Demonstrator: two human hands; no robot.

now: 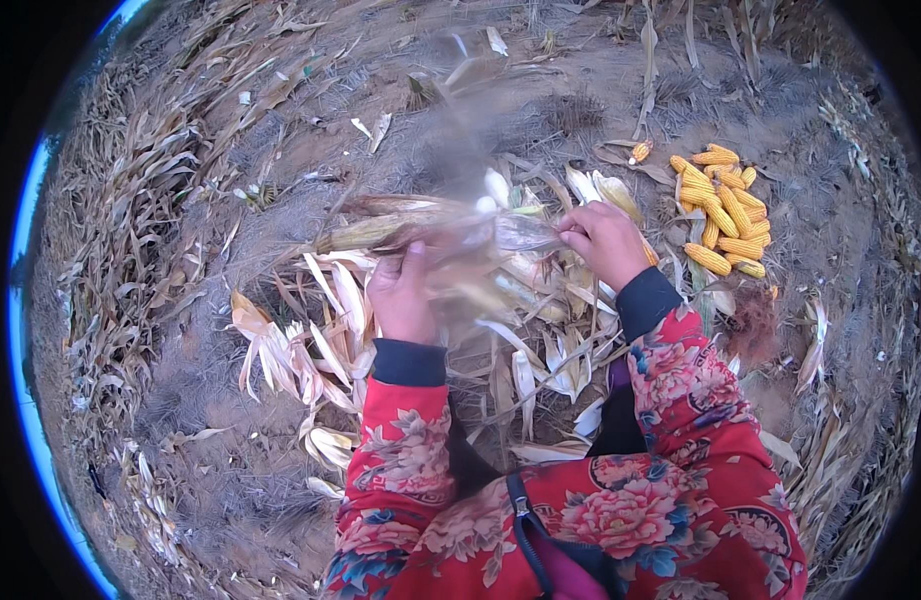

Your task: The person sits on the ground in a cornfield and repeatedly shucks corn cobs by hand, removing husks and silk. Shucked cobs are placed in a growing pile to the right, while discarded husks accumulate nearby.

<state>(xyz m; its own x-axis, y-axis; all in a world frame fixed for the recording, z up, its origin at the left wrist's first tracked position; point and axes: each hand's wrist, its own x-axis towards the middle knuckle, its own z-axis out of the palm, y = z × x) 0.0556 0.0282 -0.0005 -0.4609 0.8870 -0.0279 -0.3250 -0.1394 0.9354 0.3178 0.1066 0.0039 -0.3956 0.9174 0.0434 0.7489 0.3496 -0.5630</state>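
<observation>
My left hand (405, 297) is closed, thumb up, around what looks like a husk-covered corn ear (381, 232) with dry, brownish leaves. The fingers of my right hand (609, 243) pinch the end of a pale corn husk (526, 232) that stretches between both hands. A hazy, smeared patch covers the middle of the picture, so the ear's inner end is hard to make out. Under and around my hands lies a heap of stripped corn husks (576, 355), cream to light brown.
To the right, a pile of bare yellow corn cobs (726, 210) rests on the soil, with a small broken cob (641, 151) just left of it. Loose husks (281, 345) spread at left. Dry stalks and leaves (146, 210) line the far left.
</observation>
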